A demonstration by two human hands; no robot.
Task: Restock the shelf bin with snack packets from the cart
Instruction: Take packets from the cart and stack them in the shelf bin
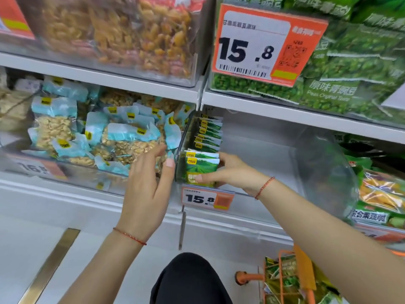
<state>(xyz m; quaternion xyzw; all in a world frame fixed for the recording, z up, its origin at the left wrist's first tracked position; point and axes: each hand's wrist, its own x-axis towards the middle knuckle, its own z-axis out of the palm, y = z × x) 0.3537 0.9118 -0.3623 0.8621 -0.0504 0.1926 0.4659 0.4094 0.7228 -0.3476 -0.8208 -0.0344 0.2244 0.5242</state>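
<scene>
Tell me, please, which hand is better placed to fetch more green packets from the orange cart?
The left hand, probably: it is open and holds nothing, while the right hand grips the green packets in the clear bin. However, the orange cart sits lower right.

"15.8" on both orange price tags (268, 43)

Left hand (146, 191) mid-frame, raised palm-in, fingers straight and spread, gripping nothing. Right hand (228, 172) just right of centre, thumb and fingers pinching small green foil snack packets (201, 167). Red string bracelets on both wrists.
</scene>
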